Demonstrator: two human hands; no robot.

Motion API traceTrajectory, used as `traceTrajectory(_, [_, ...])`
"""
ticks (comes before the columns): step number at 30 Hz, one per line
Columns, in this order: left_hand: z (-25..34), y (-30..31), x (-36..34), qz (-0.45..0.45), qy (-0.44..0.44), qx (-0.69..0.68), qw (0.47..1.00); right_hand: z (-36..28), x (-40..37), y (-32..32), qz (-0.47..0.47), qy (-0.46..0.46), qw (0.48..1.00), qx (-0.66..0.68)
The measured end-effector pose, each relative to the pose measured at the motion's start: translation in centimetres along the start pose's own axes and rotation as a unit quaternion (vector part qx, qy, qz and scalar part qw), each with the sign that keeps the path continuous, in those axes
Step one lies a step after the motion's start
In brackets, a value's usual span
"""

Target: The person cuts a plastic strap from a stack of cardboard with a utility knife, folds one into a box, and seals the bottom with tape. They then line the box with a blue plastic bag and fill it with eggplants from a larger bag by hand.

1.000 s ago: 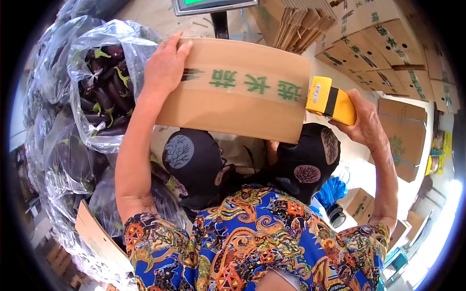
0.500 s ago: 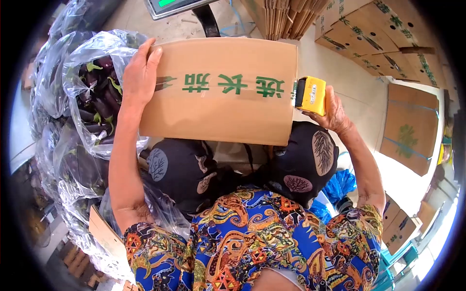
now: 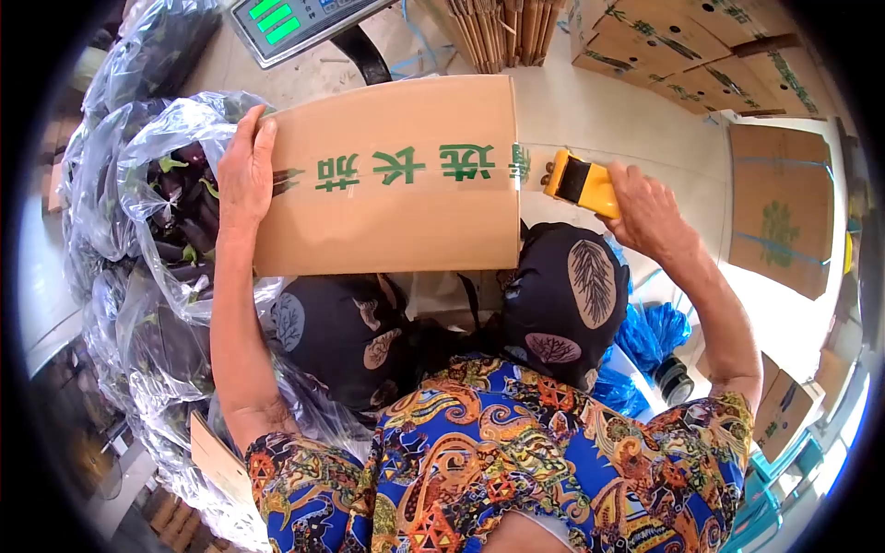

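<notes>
A closed cardboard box [image 3: 396,221] with green characters across its top lies in front of my knees. My left hand [image 3: 247,175] grips the box's left end, with the thumb near its top edge. To the right of the box, my right hand [image 3: 650,212] is wrapped round a yellow tape dispenser [image 3: 597,191]. The dispenser is apart from the box. A short piece of clear tape with green print [image 3: 522,163] is at the box's right edge. Beside my left hand, an open plastic bag [image 3: 138,198] holds purple eggplants [image 3: 189,212].
A digital scale [image 3: 295,28] with a lit green display stands beyond the box. Flattened cardboard [image 3: 498,32] stands behind. Stacked cartons [image 3: 654,46] and a strapped cardboard bundle [image 3: 779,203] are at the right. Blue plastic [image 3: 650,341] lies by my right knee.
The tape dispenser has moved off the box's right end and turned, its front now facing left. The view has shifted, showing more of the scale. My left hand stays on the box.
</notes>
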State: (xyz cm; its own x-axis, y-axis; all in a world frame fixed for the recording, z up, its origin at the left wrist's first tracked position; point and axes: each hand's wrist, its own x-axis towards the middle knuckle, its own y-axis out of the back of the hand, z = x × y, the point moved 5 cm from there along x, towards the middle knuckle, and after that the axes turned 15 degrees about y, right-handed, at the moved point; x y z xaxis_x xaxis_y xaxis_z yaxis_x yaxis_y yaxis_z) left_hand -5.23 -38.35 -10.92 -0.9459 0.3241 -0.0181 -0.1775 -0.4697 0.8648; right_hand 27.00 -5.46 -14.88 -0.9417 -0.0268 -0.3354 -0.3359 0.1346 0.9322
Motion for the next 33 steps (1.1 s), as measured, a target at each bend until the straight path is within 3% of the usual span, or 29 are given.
traceTrajectory(2, [-0.1, -0.1, 0.1, 0.006, -0.011, 0.001, 1.0, -0.3, 1.2, 1.0, -0.07, -0.017, 0.997, -0.009])
traceTrajectory(5, [-0.1, -0.3, 0.1, 0.019, -0.026, 0.015, 0.999, -2.6, 5.6, 0.9, -0.044, 0.041, 0.998, 0.008])
traceTrajectory(7, [0.1, -0.6, -0.2, 0.029, -0.035, 0.019, 0.999, -4.4, 11.1, -0.8, -0.137, 0.078, 0.987, -0.023])
traceTrajectory(8, [-0.2, -0.6, -0.3, 0.034, -0.042, 0.018, 0.998, -7.1, 11.9, -1.8, -0.164, 0.216, 0.937, -0.218])
traceTrajectory(10, [-0.1, -0.2, -0.2, 0.043, -0.042, 0.007, 0.998, -6.4, 12.4, -1.0, -0.223, 0.159, 0.956, -0.109])
traceTrajectory(12, [0.2, -0.2, -0.3, 0.032, -0.022, 0.0, 0.999, -3.3, 12.0, -3.5, -0.147, 0.084, 0.985, -0.02])
traceTrajectory(15, [0.5, -0.2, -0.5, 0.011, -0.022, -0.026, 0.999, 1.4, 9.8, -6.3, -0.118, 0.029, 0.992, 0.036])
traceTrajectory(22, [1.8, 0.1, -0.9, -0.018, 0.004, -0.028, 0.999, 8.3, 4.5, -15.7, -0.04, -0.171, 0.972, 0.157])
traceTrajectory(23, [2.2, 0.2, -1.2, -0.024, 0.016, -0.03, 0.999, 9.2, 4.3, -17.5, -0.074, -0.181, 0.965, 0.174])
traceTrajectory(30, [2.0, 0.0, -0.8, -0.034, 0.046, -0.035, 0.998, 10.5, 3.2, -25.6, 0.099, -0.215, 0.952, 0.194])
traceTrajectory(31, [1.9, 0.0, -0.8, -0.037, 0.045, -0.038, 0.998, 9.9, 2.9, -24.1, 0.079, -0.24, 0.954, 0.16])
traceTrajectory(33, [2.0, 0.0, -0.8, -0.039, 0.048, -0.027, 0.998, 9.6, 4.0, -22.2, 0.229, -0.217, 0.923, 0.218])
